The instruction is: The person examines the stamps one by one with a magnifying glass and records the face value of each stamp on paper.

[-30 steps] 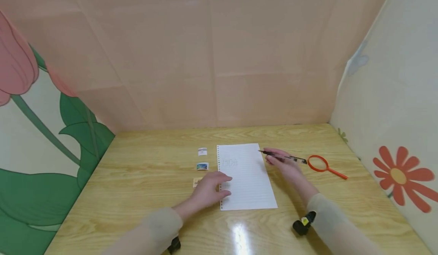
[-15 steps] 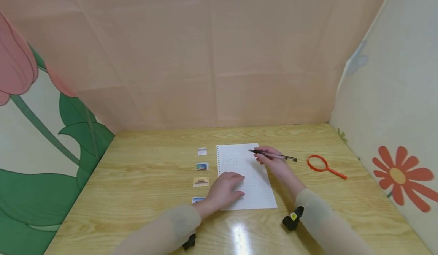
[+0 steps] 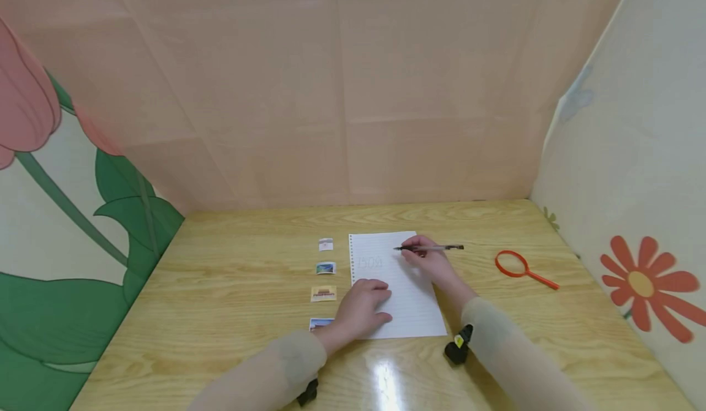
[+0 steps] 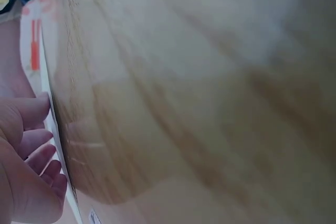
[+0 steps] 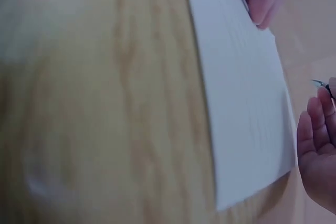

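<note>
My right hand [image 3: 432,265] pinches a black-ended pen [image 3: 449,247] with a see-through barrel. Its tip points left, close over the upper part of a lined sheet of paper [image 3: 410,313]; the right wrist view catches only that pen tip [image 5: 318,84] beside the curled fingers. Faint writing [image 3: 369,263] that starts like "150" is on the sheet's upper left. Across the sheet's lower left rests my left hand [image 3: 358,310], thumb and fingers relaxed and apart, holding nothing. From the left wrist camera, the left hand [image 4: 31,166] lies along the paper's edge.
Left of the paper runs a column of several small stamp-like pictures: a pale one [image 3: 326,244], a blue-green one [image 3: 326,268], a yellow one [image 3: 323,293] and a blue one [image 3: 320,323] partly behind my left wrist. A red magnifying glass [image 3: 543,279] lies on the wooden table [image 3: 237,276] at right.
My right hand has carried the pen leftward over the paper, and the pen now lies nearly level in view. My left hand has slid right, further onto the sheet, uncovering the yellow picture.
</note>
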{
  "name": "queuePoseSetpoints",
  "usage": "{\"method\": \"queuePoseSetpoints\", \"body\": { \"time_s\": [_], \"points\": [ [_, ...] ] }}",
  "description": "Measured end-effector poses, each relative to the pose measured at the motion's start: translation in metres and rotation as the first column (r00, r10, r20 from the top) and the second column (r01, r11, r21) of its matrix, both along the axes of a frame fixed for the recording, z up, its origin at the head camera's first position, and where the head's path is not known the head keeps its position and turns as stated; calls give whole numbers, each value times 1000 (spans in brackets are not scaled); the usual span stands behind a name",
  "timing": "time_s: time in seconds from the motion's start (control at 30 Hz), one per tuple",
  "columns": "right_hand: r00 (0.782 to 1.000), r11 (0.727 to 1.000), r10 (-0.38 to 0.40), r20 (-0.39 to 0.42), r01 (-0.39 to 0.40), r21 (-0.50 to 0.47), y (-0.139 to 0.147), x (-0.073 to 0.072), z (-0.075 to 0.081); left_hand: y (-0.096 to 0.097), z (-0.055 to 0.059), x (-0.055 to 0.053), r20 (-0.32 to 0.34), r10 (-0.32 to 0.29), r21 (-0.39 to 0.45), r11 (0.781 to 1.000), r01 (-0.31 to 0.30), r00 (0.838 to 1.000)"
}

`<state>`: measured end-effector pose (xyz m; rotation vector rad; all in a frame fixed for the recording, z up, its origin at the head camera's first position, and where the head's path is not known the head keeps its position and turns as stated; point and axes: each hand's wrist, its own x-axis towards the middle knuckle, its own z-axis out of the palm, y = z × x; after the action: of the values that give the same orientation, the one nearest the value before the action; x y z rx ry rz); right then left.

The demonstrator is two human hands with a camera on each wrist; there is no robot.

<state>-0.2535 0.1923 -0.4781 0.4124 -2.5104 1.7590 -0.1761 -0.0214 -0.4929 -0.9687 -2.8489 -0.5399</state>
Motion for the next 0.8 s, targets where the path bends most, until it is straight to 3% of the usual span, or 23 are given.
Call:
{"method": "queuePoseSetpoints", "body": {
  "time_s": [0.17, 0.37, 0.47, 0.8],
  "points": [
    [999, 998, -13, -32, 15, 56, 0, -15, -27, -1, 1, 0, -3, -11, 13, 1000, 11, 1000],
    [995, 994, 71, -68, -65, 89, -5, -14, -27, -3, 0, 0, -1, -21, 36, 999, 21, 1000],
    [992, 988, 114, -47, -108, 107, -7, -13, -27, -3, -1, 0, 8, -14, 36, 999, 14, 1000],
    [998, 979, -56, 5, 54, 195, -1, -17, -28, -2, -3, -2, 51, -4, 37, 999, 3, 999]
  ]
}}
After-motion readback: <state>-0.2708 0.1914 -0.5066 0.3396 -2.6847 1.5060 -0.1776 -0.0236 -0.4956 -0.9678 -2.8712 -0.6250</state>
